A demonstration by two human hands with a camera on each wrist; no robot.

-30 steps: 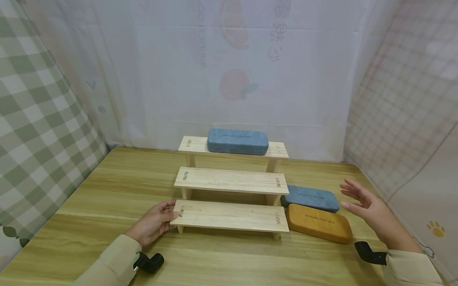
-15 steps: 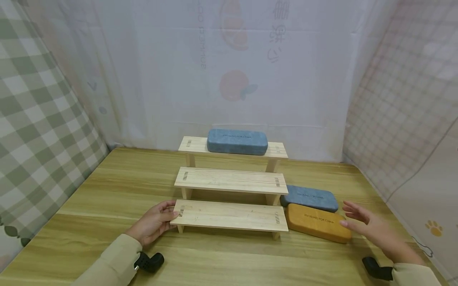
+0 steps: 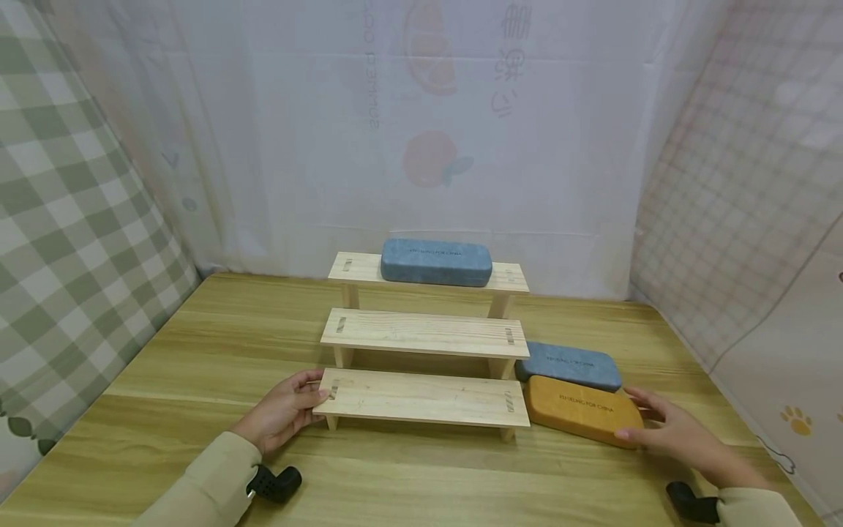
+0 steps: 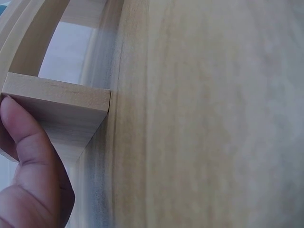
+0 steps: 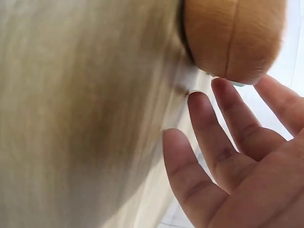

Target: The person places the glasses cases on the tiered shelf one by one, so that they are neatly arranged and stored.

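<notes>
My left hand [image 3: 282, 410] grips the left end of the lowest board of a three-tier wooden display stand [image 3: 421, 397], thumb on top. In the left wrist view one finger [image 4: 31, 147] lies against the stand's leg [image 4: 57, 109]. At the right, my right hand [image 3: 672, 438] is at the right end of a mustard-yellow glasses case [image 3: 582, 411], its thumb over the near corner. The right wrist view shows the fingers [image 5: 204, 118] spread and slightly bent by the case's rounded end [image 5: 232, 38]. The case lies flat on the table beside the lowest board.
A blue glasses case [image 3: 569, 366] lies just behind the yellow one, right of the stand. Another blue case [image 3: 436, 262] sits on the top board. The wood-grain table [image 3: 395, 483] meets a white printed curtain [image 3: 296, 146] at the back and checked cloth [image 3: 72, 183] at the left.
My right hand has come down and inward from above the table's right side to the end of the yellow case. The left hand and the stand have stayed put.
</notes>
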